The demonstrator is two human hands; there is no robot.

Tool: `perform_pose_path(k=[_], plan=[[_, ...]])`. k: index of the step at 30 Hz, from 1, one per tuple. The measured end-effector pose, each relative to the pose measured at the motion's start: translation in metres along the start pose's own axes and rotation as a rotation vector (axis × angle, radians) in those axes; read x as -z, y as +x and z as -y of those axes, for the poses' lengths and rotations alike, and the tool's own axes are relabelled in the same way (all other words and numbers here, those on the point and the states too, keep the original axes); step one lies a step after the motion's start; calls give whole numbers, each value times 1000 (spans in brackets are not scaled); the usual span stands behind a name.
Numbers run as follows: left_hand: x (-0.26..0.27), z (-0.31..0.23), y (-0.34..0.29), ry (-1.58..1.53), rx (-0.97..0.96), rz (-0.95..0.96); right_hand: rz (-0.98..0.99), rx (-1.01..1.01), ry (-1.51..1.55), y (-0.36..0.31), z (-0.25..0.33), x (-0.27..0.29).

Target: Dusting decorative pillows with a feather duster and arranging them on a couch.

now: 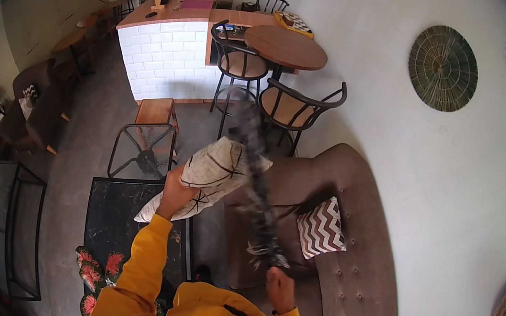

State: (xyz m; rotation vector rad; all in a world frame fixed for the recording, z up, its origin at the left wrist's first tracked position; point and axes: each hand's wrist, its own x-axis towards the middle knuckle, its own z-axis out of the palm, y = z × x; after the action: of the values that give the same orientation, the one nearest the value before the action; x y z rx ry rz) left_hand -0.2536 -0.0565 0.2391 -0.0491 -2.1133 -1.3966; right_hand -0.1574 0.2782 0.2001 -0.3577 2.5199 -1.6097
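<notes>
My left hand (177,191) is closed on a cream cushion (216,164) with black line patterns, holding it up in front of me above the black table's edge. My right hand (280,288) grips a long dark feather duster (257,171), its fingers wrapped round the near end. The duster slants up and away, blurred by motion, and crosses the right side of the cushion. Below and to the right is the brown tufted sofa (368,303), where a zigzag-patterned cushion (322,228) leans against the backrest.
A black table (123,208) stands at my left, with red-flowered fabric (92,279) at its near end. Beyond it are a glass-topped side table (143,149) and a wooden stool (155,110). Farther off are a round table (287,46), black-framed chairs (298,109) and a white-tiled counter (166,58).
</notes>
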Motion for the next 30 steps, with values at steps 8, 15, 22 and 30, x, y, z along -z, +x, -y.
perform_pose_path(k=[8,15,22,30], plan=[[1,-2,5,35,34,36,-238,220,-192,-5,10,-11],[3,22,-10,32,97,64,-326,-57,-4,9,45,6],[1,2,-15,-90,105,-40,-53,-72,-192,-10,-34,-17],[13,7,-43,-53,210,-13,-260,-117,229,11,11,6]])
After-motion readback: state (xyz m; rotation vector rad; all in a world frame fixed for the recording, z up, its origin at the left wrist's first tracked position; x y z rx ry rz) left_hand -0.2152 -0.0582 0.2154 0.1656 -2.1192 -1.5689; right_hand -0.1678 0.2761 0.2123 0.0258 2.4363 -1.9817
